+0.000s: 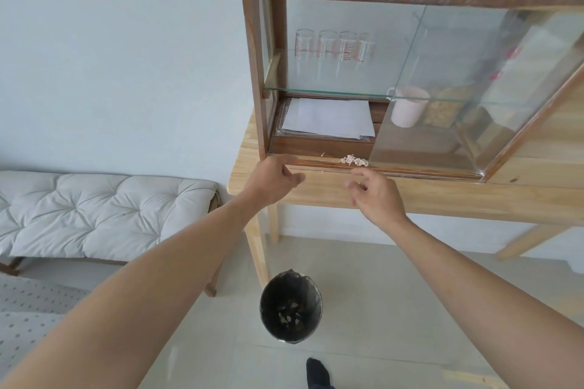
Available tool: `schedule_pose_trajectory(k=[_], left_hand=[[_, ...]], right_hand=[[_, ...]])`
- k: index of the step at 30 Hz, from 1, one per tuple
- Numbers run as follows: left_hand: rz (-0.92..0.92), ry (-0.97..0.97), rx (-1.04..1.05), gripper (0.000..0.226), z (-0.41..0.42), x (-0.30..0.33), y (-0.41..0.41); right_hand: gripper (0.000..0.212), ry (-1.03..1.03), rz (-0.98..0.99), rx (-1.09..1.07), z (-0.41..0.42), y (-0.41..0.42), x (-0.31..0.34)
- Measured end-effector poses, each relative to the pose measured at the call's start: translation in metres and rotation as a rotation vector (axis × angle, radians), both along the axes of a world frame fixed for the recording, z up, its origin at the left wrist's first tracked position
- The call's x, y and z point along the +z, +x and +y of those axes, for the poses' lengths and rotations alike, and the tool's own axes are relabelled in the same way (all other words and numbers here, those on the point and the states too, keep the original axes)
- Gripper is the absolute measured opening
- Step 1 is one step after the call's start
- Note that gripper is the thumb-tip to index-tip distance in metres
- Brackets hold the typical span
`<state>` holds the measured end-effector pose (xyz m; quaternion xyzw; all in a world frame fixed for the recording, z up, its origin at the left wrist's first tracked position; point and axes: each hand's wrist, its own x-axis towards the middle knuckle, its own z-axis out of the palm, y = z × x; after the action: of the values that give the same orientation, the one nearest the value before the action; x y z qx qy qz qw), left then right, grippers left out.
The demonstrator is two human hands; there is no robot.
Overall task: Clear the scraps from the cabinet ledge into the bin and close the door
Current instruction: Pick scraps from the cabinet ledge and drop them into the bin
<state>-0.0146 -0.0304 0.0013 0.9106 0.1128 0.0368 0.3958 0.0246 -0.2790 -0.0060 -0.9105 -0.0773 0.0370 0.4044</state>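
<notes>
A small pile of pale scraps [354,160] lies on the wooden cabinet ledge [410,169], beside the left edge of the glass sliding door [442,88], which covers the right half of the cabinet. One tiny scrap [322,154] sits further left on the ledge. My left hand [274,176] is cupped just below the ledge's left end, fingers curled, nothing seen in it. My right hand [376,193] hovers just below the pile with fingers spread. The black-lined bin [291,309] stands on the floor beneath, with scraps inside.
The cabinet stands on a light wooden table [410,199]. Inside are several glasses [335,49] on a glass shelf, white papers [328,118] and a white mug [407,106]. A cushioned grey bench [94,208] is at the left. A dark sock [317,371] shows on the tiled floor.
</notes>
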Motion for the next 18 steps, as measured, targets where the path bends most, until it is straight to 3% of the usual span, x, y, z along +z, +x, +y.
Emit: schedule_pose_trajectory(k=[5,14,18], left_hand=[[0.028,-0.007,-0.033,0.052,-0.016,-0.002,0.035],[0.073,-0.056,-0.088,0.056,-0.075,-0.017,0.091],[0.076,-0.051,-0.036,0.04,-0.087,-0.024,0.103]], right_hand=[[0.035,-0.072,-0.015,-0.025,-0.004,0.033,0.004],[0.05,-0.431,-0.106,0.028,-0.006,0.073,-0.006],[0.04,-0.554,-0.2,0.031,-0.007,0.078,-0.016]])
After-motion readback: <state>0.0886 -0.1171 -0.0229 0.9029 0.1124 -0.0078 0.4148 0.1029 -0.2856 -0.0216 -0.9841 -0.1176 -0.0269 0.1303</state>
